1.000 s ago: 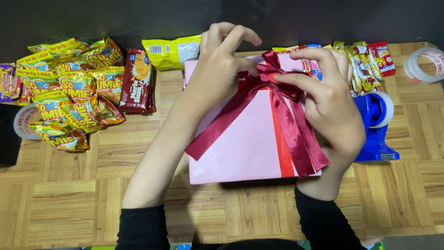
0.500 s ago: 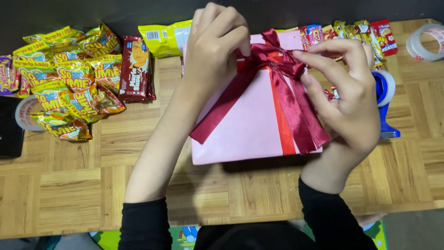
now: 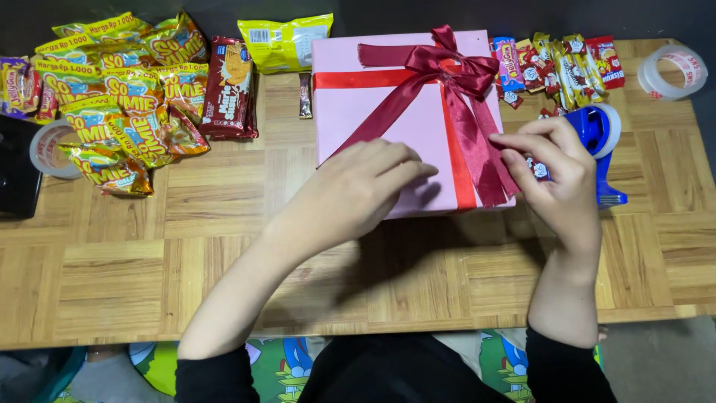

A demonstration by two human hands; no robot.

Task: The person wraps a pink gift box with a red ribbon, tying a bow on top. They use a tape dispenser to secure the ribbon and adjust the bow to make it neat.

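— What are the hands doing?
— The left hand (image 3: 358,186) rests flat, fingers loosely together, on the pink box (image 3: 388,112). The right hand (image 3: 556,175) pinches the dark red ribbon (image 3: 477,142) tail.
— And around them?
— A wooden table (image 3: 186,254); snack packets (image 3: 112,97) and a blue tape dispenser (image 3: 600,138) farther back.

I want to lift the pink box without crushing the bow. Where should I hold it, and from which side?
Grip the pink box by its left and right walls, a hand coming in low from each side. The top is poor for holding: the dark red bow sits near the far right corner and its tails hang over the near edge. The left wall is free; the blue tape dispenser crowds the right.
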